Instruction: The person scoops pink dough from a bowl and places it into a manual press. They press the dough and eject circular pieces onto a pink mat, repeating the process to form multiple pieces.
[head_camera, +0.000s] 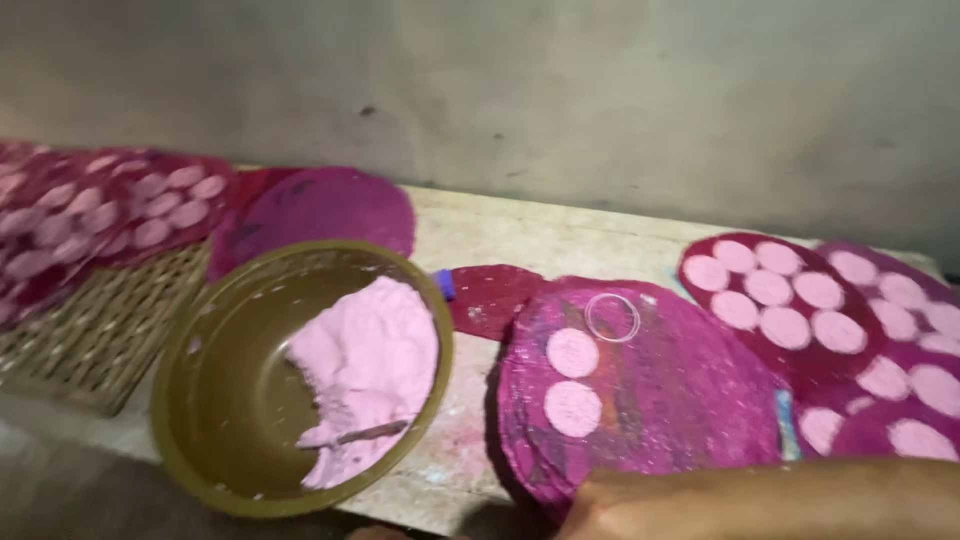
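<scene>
Two pale pink discs on magenta cloth just above one forearm; hand itself unseen, grip unknowable.

Olive-green bowl holding pale pink paste. Magenta round cloth streaked darker, dotted with two pale pink discs. Deep crimson cloth patterned with rows of light pink circles. Plain purple-magenta cloth farther back. Tan woven mat, criss-cross weave. Clear ring, whitish outline. Beige table smeared faintly pink.
</scene>
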